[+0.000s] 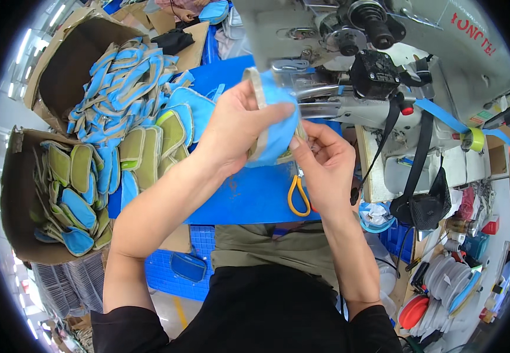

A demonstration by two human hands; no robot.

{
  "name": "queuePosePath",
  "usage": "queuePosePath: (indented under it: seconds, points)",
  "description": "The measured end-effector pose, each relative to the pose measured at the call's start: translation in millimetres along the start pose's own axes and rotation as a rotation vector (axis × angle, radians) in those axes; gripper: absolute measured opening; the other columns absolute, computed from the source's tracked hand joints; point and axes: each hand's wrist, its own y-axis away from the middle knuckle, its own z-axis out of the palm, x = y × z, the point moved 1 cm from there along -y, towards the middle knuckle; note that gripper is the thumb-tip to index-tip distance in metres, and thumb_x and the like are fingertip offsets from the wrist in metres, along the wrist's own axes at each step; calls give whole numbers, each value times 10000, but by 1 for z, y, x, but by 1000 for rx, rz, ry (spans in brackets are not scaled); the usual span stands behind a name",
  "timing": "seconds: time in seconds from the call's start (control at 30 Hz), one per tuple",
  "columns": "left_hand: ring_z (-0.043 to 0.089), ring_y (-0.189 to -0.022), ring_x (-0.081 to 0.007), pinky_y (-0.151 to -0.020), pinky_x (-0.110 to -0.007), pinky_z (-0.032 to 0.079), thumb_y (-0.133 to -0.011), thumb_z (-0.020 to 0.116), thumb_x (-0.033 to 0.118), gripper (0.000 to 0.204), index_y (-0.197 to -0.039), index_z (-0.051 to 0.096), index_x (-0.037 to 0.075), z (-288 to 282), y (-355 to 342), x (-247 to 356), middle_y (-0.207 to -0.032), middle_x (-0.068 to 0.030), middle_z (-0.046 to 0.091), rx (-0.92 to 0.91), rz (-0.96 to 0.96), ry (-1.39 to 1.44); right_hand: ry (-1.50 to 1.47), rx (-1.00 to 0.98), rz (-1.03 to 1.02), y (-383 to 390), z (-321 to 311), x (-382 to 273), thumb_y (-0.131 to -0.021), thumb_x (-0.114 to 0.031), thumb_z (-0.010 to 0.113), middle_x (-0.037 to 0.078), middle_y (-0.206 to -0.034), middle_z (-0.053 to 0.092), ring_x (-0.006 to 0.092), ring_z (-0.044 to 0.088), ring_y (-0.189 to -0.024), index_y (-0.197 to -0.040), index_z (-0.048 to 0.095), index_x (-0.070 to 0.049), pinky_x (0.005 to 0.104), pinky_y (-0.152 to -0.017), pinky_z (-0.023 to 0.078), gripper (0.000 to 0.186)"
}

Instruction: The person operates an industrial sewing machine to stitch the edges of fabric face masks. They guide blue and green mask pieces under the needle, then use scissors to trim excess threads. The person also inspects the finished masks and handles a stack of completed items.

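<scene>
A: Where is room found for moving?
B: A bare stretch of the blue worktop (231, 197) is left below the hands, as far as its near edge; on the left it is bounded by olive and blue pads (146, 150), on the right by the sewing machine (460, 70); orange-handled scissors (291, 197) are placed just below the work.
A: And the fabric piece?
B: The blue fabric piece (279, 138), edged in beige, is held up over the worktop; it is gripped by the left hand (231, 123), thumb across its face, and its right side is pinched by the right hand (328, 162); its long axis is pointed away from the body, far end tipped slightly left.
A: What is unclear?
B: The piece is blurred and partly covered by fingers; whether the machine is touched cannot be told; the scissors' blades are mostly hidden.
</scene>
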Motion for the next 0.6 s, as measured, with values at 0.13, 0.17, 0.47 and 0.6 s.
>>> queuePosePath:
  seconds: [0.13,0.17,0.47,0.6]
  points:
    - [722,-843,-124,-752,-282,594,-904,785,74,306,-1162,626,37,3,0,2,-995,-61,739,27,2,-10,-24,-5,-3,-3,0,-2,-933,7,704,66,-1005,739,87,666,-885,-1167,690,70,243,-799,534,243]
    - [719,-847,-121,-753,-282,590,-906,787,85,300,-1157,631,38,4,1,3,-995,-56,739,33,-1,-8,-24,-3,-9,-5,1,-3,-934,3,705,64,-997,740,86,666,-873,-1165,691,71,243,-789,535,240]
    - [713,-888,-121,-792,-293,580,-1009,688,222,244,-1144,700,19,-16,22,3,-1016,-53,745,8,4,-176,216,4,-174,-13,-4,-2,-861,-34,739,89,-911,763,128,700,-788,-1081,734,20,286,-739,553,226]
    - [725,-942,-158,-872,-326,586,-1031,644,203,240,-1158,682,4,-6,21,15,-1068,-78,744,6,-171,84,248,34,-256,-12,-6,4,-837,-86,739,118,-936,765,214,730,-822,-1062,741,-14,332,-792,569,236]
